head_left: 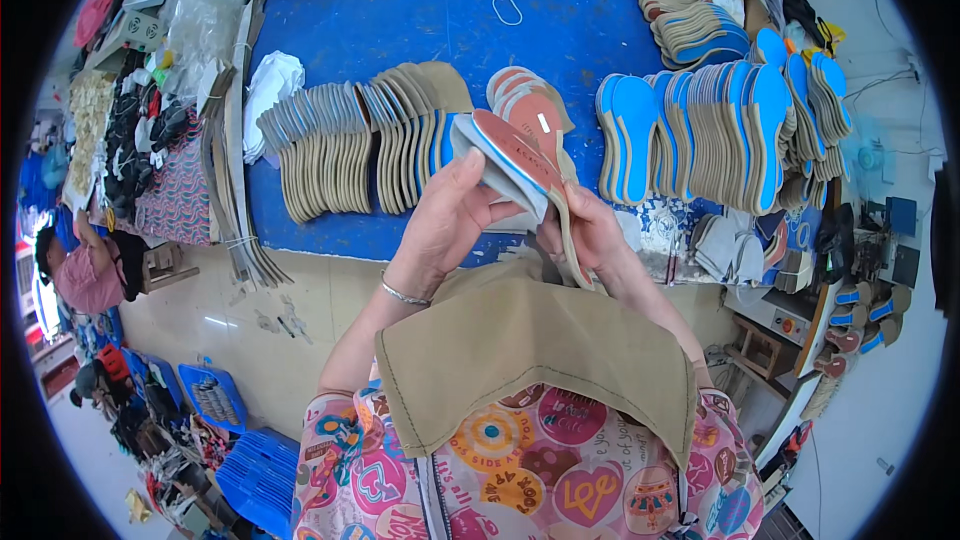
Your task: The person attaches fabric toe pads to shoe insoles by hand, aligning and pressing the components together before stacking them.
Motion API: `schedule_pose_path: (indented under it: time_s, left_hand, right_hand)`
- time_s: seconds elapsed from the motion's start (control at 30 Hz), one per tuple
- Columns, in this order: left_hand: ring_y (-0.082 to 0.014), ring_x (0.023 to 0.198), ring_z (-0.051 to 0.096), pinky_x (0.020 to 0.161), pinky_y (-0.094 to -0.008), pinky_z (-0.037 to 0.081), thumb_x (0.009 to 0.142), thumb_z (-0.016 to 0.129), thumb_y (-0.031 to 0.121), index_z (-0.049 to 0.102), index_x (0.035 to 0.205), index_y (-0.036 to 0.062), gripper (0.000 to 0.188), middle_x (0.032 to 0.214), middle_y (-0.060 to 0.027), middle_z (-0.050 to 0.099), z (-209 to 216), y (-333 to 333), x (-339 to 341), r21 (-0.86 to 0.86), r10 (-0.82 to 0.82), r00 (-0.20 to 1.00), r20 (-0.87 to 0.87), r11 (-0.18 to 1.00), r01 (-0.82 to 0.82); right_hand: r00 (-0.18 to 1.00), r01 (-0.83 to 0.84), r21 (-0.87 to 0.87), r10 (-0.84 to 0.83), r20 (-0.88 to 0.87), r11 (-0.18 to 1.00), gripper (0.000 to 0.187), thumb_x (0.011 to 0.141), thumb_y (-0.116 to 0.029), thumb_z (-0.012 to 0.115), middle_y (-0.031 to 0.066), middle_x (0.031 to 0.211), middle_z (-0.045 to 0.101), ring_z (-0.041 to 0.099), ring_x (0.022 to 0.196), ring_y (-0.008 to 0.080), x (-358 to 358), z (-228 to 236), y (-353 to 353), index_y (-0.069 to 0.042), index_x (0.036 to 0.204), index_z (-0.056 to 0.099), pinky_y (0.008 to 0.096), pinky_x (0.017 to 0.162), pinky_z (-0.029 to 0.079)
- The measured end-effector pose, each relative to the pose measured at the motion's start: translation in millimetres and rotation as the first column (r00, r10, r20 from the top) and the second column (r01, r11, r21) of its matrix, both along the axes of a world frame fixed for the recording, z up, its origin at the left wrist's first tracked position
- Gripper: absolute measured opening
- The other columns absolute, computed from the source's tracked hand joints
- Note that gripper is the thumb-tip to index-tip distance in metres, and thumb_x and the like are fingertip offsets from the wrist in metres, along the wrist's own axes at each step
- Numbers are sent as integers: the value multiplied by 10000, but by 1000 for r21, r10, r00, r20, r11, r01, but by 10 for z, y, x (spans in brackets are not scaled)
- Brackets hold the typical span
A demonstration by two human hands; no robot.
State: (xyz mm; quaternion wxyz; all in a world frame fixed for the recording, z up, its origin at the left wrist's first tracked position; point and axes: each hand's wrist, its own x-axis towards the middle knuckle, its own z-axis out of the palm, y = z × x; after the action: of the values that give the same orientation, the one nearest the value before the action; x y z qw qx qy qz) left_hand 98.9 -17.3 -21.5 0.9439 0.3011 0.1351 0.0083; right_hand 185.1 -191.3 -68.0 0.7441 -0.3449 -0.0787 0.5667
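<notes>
Insole, reddish-brown, thin, gently curved

The left forearm and right forearm rise from the lower edge, elbows apart, slanting inward so that the hands meet near the middle, just beside each other. The left grip, bare, has its thumb pointing up and pressed down, with fingertips reaching inward beneath, pinching. The right grip, also bare, sits a little lower, its fingers curled around and its thumb toward the top, pinching firmly too.
</notes>
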Motion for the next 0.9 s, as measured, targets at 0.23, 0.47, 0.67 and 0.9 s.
schedule_pose_path:
  time_s: [0.23,0.47,0.67,0.9]
  left_hand:
    - [-250,1125,467,927,-412,408,897,422,376,311,1279,19,534,1236,-146,433,157,39,-13,-21,12,1000,-12,1000,-13]
    - [-255,1105,487,930,-407,405,921,392,234,365,1235,-19,404,1197,-147,478,28,41,-25,-67,-14,997,-80,998,9]
    - [-254,1086,504,930,-402,400,907,407,146,394,1198,-56,354,1174,-155,502,-126,82,-47,-95,-6,995,-96,995,-3]
    - [-218,1066,513,921,-345,409,872,424,43,396,1214,-44,353,1163,-144,509,-308,291,-172,-2,99,974,-204,995,-102]
  right_hand:
    - [997,13,0,-13,-76,1000,385,887,-388,420,78,678,505,495,453,172,7,-16,-8,-12,935,486,264,406,400]
    - [989,-20,174,45,-141,985,378,898,-411,366,68,562,463,446,417,157,-11,-53,33,-54,819,460,260,377,319]
    - [828,39,488,246,-504,872,291,918,-306,312,33,462,376,395,387,122,33,-145,129,-93,734,386,244,396,269]
    - [725,154,732,428,-540,663,244,934,-227,293,33,520,408,405,402,121,65,-360,140,-82,752,365,245,416,317]
